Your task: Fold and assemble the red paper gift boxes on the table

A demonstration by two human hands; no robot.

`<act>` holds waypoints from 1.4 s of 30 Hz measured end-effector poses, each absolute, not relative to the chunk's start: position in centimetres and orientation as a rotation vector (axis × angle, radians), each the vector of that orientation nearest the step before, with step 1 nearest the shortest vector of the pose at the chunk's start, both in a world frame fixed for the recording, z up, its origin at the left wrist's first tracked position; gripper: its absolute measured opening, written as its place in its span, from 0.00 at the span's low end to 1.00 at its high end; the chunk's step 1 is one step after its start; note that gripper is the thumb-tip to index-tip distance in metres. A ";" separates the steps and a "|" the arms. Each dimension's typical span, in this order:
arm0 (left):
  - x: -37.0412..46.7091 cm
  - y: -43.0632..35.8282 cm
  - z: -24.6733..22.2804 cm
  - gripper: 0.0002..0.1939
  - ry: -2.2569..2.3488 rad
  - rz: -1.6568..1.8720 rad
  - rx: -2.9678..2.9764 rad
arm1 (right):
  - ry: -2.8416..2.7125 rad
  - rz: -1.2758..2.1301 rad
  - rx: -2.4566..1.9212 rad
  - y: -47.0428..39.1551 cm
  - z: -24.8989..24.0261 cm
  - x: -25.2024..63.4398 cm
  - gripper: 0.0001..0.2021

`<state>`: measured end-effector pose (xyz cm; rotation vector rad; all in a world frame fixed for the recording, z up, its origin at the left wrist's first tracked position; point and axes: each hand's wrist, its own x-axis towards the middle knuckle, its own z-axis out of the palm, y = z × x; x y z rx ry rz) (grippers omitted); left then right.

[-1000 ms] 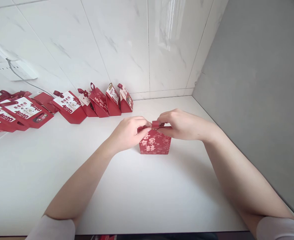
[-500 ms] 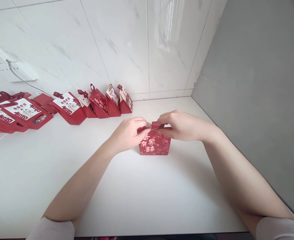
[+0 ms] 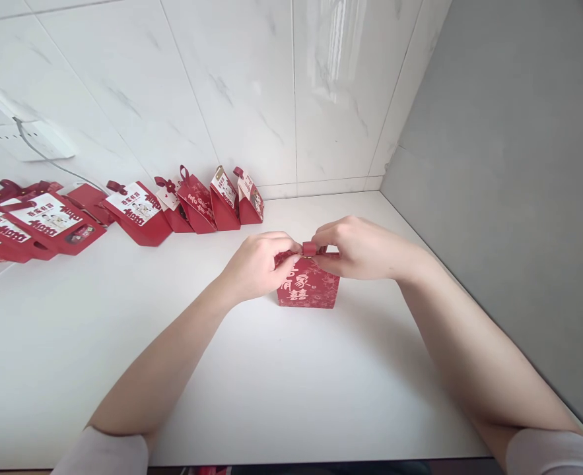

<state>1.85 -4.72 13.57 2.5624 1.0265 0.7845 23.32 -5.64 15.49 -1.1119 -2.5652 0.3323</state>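
Note:
A red paper box (image 3: 311, 290) with pink characters stands upright on the white table (image 3: 251, 389), in front of me. A red ribbon loop (image 3: 309, 248) sticks up at the middle of its top edge. Thumb and fingers of my left hand (image 3: 261, 264) pinch the top edge just left of the loop. On the other side, my right hand (image 3: 353, 249) grips the same edge, its fingertips behind and its thumb in front. The tips of the fingers behind the edge are partly hidden.
Several red gift boxes (image 3: 142, 214) with ribbon loops stand in a row along the tiled wall (image 3: 241, 86), from the far left to the back middle. A cable runs from a wall socket (image 3: 38, 140) behind them. A grey panel (image 3: 509, 185) borders the right side.

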 end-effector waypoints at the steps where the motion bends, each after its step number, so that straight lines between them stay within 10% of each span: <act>1: 1.9 -4.7 13.5 0.08 1.018 0.795 2.565 | -2.567 0.334 -1.102 -5.6 15.5 23.4 0.08; 42: 2.8 -4.7 12.1 0.11 1.107 0.777 2.053 | -2.273 0.487 -0.896 -5.9 16.0 23.6 0.09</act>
